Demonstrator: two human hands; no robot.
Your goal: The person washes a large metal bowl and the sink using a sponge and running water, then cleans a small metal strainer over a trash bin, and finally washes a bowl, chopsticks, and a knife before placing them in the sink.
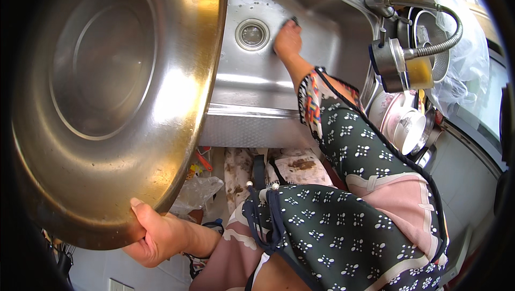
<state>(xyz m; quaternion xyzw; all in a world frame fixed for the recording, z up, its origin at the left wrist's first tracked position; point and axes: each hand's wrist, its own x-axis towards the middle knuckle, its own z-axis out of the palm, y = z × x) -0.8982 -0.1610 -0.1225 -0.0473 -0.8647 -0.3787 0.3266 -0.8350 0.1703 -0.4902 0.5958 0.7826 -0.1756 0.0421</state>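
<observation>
My left hand [155, 232] grips the rim of a large stainless steel basin [169, 57], thumb on the near face and fingers behind it. The basin is tilted up at the left and hides part of the sink. My right hand [289, 41] is down in the stainless steel sink [318, 45], to the right of the round drain [252, 34]. It is slightly blurred and closed around a small dark thing [295, 20], mostly hidden by the fingers; I cannot tell exactly what it is. Water droplets lie on the sink floor beyond the drain.
A faucet with a flexible metal hose [450, 37] stands at the sink's right edge. Beside it are stacked bowls [408, 130], a colander [440, 63] and a clear plastic bag [462, 61]. Another plastic bag [197, 192] lies below the sink front.
</observation>
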